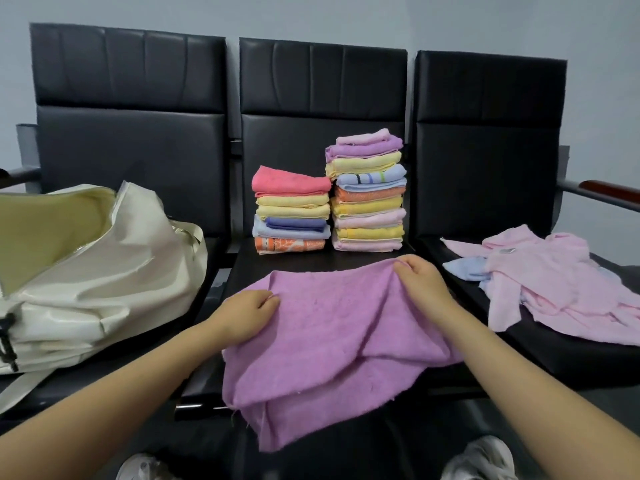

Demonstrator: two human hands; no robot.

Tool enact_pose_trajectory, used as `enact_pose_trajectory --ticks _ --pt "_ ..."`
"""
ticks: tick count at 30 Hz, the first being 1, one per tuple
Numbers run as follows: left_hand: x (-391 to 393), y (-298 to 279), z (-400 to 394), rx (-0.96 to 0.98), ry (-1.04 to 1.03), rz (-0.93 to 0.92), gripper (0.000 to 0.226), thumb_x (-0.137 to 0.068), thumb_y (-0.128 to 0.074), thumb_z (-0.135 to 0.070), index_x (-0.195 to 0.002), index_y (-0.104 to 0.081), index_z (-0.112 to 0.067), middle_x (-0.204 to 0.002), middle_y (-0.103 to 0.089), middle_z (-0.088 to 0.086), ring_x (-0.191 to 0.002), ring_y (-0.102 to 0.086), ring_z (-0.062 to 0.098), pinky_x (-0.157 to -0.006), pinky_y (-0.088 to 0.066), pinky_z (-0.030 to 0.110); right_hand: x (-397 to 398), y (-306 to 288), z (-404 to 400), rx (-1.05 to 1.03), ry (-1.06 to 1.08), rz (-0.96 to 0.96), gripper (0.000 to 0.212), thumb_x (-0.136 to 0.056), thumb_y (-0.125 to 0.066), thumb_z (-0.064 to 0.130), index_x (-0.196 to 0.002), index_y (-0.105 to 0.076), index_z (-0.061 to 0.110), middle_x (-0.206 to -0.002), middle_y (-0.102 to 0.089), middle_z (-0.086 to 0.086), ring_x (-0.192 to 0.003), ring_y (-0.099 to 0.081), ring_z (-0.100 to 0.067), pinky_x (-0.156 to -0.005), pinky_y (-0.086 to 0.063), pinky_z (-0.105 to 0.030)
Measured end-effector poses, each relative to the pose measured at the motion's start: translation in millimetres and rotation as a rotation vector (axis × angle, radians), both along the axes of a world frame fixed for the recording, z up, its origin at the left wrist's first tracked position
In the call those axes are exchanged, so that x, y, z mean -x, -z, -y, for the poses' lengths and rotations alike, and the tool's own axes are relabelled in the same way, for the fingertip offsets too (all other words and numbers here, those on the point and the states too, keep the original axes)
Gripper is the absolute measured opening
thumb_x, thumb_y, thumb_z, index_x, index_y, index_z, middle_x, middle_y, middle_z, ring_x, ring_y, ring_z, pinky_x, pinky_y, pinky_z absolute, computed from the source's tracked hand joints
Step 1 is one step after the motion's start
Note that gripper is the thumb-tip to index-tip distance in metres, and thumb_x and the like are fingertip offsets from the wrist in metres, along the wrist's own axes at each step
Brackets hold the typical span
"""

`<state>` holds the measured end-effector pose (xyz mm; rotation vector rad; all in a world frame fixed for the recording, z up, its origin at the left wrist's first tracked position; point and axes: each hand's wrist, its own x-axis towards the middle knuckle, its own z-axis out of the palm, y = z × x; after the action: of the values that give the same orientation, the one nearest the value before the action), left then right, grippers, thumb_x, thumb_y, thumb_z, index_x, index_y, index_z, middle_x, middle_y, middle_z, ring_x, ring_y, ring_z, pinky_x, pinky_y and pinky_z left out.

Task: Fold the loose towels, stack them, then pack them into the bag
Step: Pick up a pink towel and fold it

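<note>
A purple towel lies spread over the front of the middle seat of a row of three black chairs, its near edge hanging off the seat toward the person's shoes. The left hand pinches the towel's left edge between thumb and curled fingers. The right hand grips the towel's far right corner, fingers curled round a lifted fold of cloth, so the fabric rises in a ridge beneath it. Behind the towel, toward the back of the same seat, stand two stacks of folded towels, side by side and touching or nearly so. The short stack on the left has a coral towel on top, then yellow, blue and an orange patterned one at the bottom. The tall stack on the right is topped with pink and purple, with yellow, striped blue, orange and pink layers below. On the left seat rests a cream bag, tipped on its side with its zipped mouth open and a pale yellow lining showing; a strap hangs off the seat's front. On the right seat lies a loose pile of unfolded towels, mostly pink with a light blue one partly under them. A grey wall runs behind the chairs.
</note>
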<state>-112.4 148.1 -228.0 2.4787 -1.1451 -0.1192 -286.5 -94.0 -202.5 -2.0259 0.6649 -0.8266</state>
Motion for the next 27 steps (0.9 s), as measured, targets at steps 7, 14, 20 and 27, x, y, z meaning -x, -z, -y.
enact_pose_trajectory --ticks 7,14,20,27 --pt "-43.9 32.5 19.6 -0.208 0.038 0.103 0.037 -0.103 -0.033 -0.031 -0.091 -0.063 -0.011 -0.111 -0.061 0.01 -0.113 -0.054 0.026 -0.1 -0.039 0.035 -32.5 64.8 4.6 0.444 -0.223 -0.448 0.019 -0.099 -0.045 0.017 -0.082 -0.054 0.018 -0.087 -0.05 0.008 -0.09 -0.051 -0.019 -0.079 -0.039 -0.032" --pt "-87.7 39.9 -6.8 -0.054 -0.162 0.061 0.033 -0.098 -0.044 -0.036 -0.069 -0.056 -0.024 -0.091 -0.05 0.001 -0.107 -0.051 0.027 -0.095 -0.043 0.043 -27.9 67.2 9.2 0.54 -0.31 -0.414 0.013 -0.099 -0.047 0.024 -0.103 -0.057 0.018 -0.1 -0.047 0.011 -0.097 -0.049 -0.012 -0.086 -0.04 -0.028" --pt "-64.5 28.2 0.3 -0.068 -0.132 0.167 0.027 -0.098 -0.042 -0.022 -0.072 -0.041 -0.019 -0.08 -0.053 0.0 -0.081 -0.052 0.023 -0.066 -0.032 0.032 -15.5 50.7 25.6 0.524 -0.153 -0.424 0.013 -0.095 -0.054 0.017 -0.095 -0.066 0.015 -0.097 -0.057 0.003 -0.097 -0.051 -0.015 -0.076 -0.04 -0.026" --pt "-76.4 7.1 27.2 0.221 -0.281 0.127 0.023 -0.098 -0.042 -0.017 -0.098 -0.064 -0.012 -0.097 -0.068 0.004 -0.086 -0.058 0.022 -0.072 -0.044 0.033 -54.8 8.7 50.6 0.069 0.15 -0.079 0.028 -0.082 -0.054 0.006 -0.056 -0.043 0.006 -0.057 -0.038 -0.005 -0.061 -0.035 -0.019 -0.055 -0.022 -0.033"
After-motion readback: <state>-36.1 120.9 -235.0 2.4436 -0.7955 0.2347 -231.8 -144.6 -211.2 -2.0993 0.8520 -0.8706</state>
